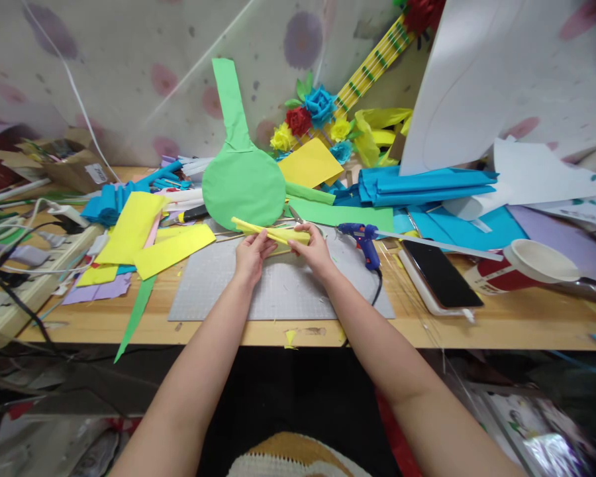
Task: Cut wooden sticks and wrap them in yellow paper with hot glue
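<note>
At the centre of the frame, the left hand (253, 257) and the right hand (314, 250) grasp one yellow paper piece (273, 234) between thumbs and fingers, above a grey cutting mat (208, 285). Part of the piece forms a narrow, rod-like fold slanting down to the right; a flatter portion spreads beside the right fingers. Its shaping therefore appears only partly complete, and no attachment to another part is visible.

Just behind the hands, a green disc (243, 189) bears a green strip (228, 93) at its top; these two parts seem already joined. Right of centre, a glue gun (362, 240) lies unheld, a glue stick (437, 245) projecting from its rear. Left of centre lie loose yellow sheets (176, 250), apparently unused stock. At the upper centre, a yellow stringed neck (372, 66) and paper flowers (320, 103) suggest a more nearly finished article.

Containers: at the upper left, a cardboard box (79, 162) holds thin items too indistinct to identify; at the right, a red-and-white paper cup (496, 268) shows a pale inner wall, its contents, if any, not discernible.
</note>
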A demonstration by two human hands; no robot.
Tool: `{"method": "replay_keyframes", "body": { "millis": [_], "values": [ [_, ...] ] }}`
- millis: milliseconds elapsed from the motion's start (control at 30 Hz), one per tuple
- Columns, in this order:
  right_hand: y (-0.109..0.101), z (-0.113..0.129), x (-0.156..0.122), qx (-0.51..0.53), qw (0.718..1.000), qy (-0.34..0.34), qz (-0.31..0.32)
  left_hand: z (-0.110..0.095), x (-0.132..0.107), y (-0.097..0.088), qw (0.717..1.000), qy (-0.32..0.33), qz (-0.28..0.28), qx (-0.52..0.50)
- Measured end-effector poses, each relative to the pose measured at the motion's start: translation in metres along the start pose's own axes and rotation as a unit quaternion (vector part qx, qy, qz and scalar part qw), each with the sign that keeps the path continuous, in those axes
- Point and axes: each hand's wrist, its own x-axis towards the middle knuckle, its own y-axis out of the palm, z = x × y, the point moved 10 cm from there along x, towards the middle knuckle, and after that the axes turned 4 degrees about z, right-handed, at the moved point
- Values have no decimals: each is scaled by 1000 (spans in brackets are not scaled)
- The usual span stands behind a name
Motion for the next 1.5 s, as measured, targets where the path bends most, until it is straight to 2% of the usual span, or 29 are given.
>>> {"method": "replay_keyframes", "body": {
  "millis": [267,467,600,800,900,967,1100,1200,1300,1400,1500],
  "values": [
    [-6,-3,1,-12,1000,-15,-19,-2,2,-2,1000,10,-2,12],
    [-10,-1,-2,22,999,4,-37,-4,3,0,1000,9,1,22],
    [-10,1,-2,92,995,26,-30,-7,5,-4,998,15,-12,62],
    [-34,-4,0,170,980,48,-90,-8,8,5,986,20,57,156],
    [-44,-5,1,162,980,43,-110,-12,10,4,978,42,70,191],
    [-41,-8,1,155,981,69,-95,-16,12,2,974,52,65,210],
    [-14,-17,-2,125,983,132,3,-15,11,4,965,43,90,244],
    [0,-18,-3,52,989,119,63,-10,9,10,959,26,125,253],
    [-8,-21,-1,-19,993,107,35,-6,9,11,961,11,126,245],
    [-20,-15,2,-22,997,73,-8,-4,9,13,966,-1,136,222],
    [-23,-5,3,-22,999,42,-9,-3,7,19,962,-3,162,222]
  ]
}}
